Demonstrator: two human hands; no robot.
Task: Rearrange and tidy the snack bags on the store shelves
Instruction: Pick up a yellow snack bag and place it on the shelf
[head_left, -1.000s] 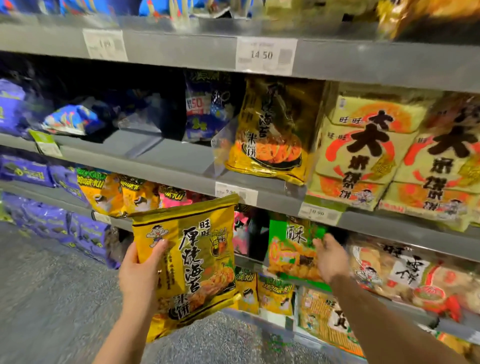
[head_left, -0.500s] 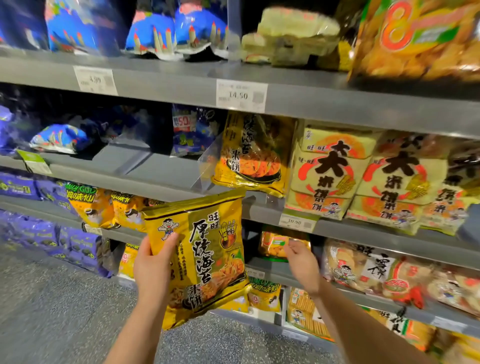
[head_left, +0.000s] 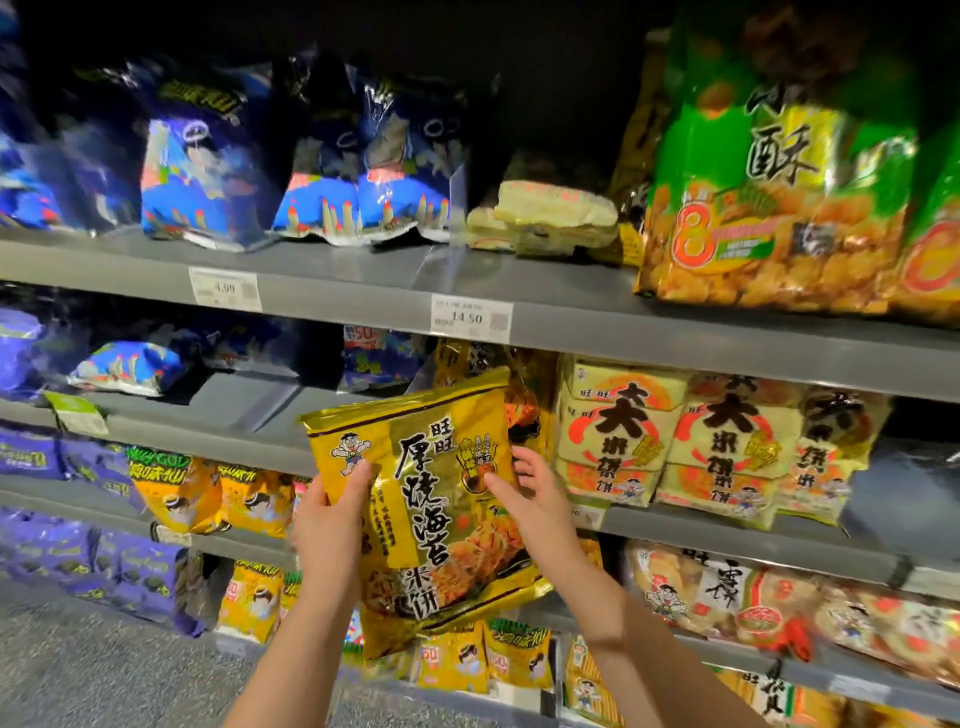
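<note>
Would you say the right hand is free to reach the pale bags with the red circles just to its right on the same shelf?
Probably not straight away: the right hand is gripping the gold snack bag together with the left hand. The pale red-circle bags sit close beside it with nothing between, so once it lets go the way looks open.

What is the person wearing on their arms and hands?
Nothing that shows. The left hand and right hand are bare, with no gloves and no watch or bracelet. Both forearms are bare down to the picture's bottom edge, so no sleeves are visible. Rings are too blurred to tell.
</note>
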